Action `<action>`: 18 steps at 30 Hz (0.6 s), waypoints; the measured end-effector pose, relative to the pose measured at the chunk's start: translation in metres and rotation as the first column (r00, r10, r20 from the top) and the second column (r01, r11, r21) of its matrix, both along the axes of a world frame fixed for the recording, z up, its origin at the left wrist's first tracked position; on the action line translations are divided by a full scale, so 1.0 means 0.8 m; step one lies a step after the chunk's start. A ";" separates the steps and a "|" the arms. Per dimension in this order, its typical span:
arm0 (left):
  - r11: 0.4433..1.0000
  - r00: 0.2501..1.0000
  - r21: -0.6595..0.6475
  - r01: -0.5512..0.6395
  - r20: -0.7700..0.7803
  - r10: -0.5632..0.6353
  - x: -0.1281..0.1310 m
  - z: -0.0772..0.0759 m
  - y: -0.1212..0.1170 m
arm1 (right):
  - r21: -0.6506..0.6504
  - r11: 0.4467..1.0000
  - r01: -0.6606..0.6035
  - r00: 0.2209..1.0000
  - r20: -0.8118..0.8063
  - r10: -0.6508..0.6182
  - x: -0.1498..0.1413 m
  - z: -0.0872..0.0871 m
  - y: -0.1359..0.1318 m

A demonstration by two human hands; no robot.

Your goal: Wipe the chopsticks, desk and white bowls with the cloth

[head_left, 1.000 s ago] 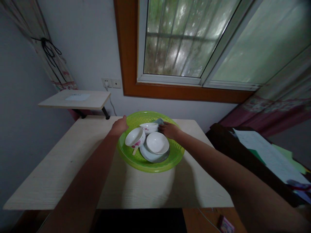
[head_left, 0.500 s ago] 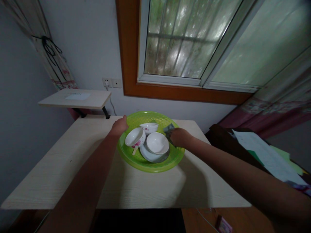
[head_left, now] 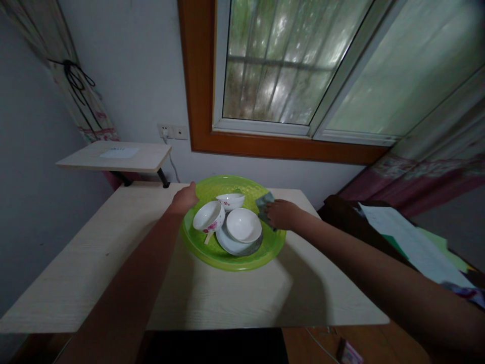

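A round green basin (head_left: 227, 262) sits on the pale wooden table. My left hand (head_left: 185, 197) grips its left rim, fingers hidden beyond the edge. In the basin, a white bowl (head_left: 244, 225) rests on a white plate (head_left: 226, 242). Beside it a flower-patterned bowl (head_left: 208, 217) is tilted, with a short light wooden piece (head_left: 208, 237) poking out beneath. Another patterned bowl (head_left: 231, 201) leans behind these. Over the basin's right side, my right hand (head_left: 281, 214) is closed on a grey-green cloth (head_left: 264, 201), to the right of the white bowl.
A small raised shelf (head_left: 125, 161) bearing a paper stands at the table's (head_left: 235, 298) back left. Behind are a wall socket (head_left: 165, 131) with a plugged cord and a window. Papers (head_left: 401, 237) lie on a dark surface at the right.
The whole view has shifted slightly. My left hand stays on the basin rim. My right hand has moved a little with the cloth, more of which now shows; the bowls keep their places.
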State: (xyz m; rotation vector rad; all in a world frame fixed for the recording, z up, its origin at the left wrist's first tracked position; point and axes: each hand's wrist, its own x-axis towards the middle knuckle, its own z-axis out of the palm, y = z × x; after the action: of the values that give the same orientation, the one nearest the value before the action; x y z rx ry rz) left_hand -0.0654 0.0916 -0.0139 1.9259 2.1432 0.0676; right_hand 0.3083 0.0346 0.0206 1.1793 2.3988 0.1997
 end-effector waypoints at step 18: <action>1.000 1.000 0.000 -0.004 0.009 0.004 0.001 0.002 -0.004 | 0.224 0.967 -0.120 0.985 -0.096 0.145 -0.016 -0.026 0.047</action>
State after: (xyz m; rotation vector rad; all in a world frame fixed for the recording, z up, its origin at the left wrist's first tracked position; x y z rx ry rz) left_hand -0.0649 0.0884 -0.0125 1.9175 2.1414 0.0766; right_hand 0.2955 0.0721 -0.0002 1.1496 2.6099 0.4615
